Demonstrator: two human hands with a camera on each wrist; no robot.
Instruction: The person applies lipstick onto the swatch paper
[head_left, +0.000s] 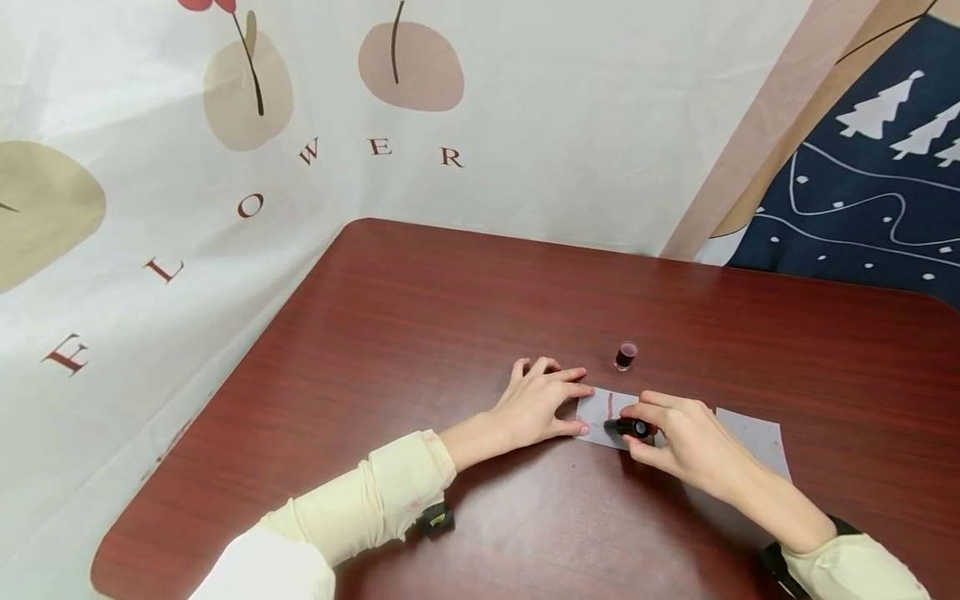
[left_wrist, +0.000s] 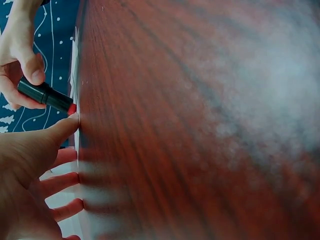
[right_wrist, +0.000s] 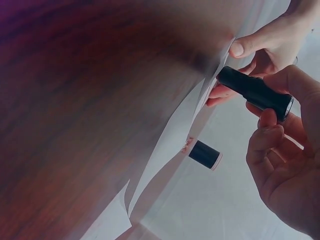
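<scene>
A black lipstick tube (head_left: 632, 427) is pinched between the thumb and fingers of my right hand (head_left: 681, 435). In the left wrist view the lipstick (left_wrist: 47, 95) shows a red tip close to the paper's edge. Beneath it lies a white sheet of paper (head_left: 596, 407) with a short red stroke on it. My left hand (head_left: 536, 402) is spread flat, thumb and fingertips resting at the sheet's left edge. Just beyond the paper stands a small lipstick cap (head_left: 626, 356), dark with a pinkish clear end. The right hand hides the sheet's right part.
A second piece of white paper (head_left: 757, 437) lies right of the right hand, partly under the forearm. The reddish-brown wooden table (head_left: 450, 308) meets a printed curtain (head_left: 555, 125) at its far and left edges. A dark blue tree-patterned cloth (head_left: 862, 192) hangs behind at right.
</scene>
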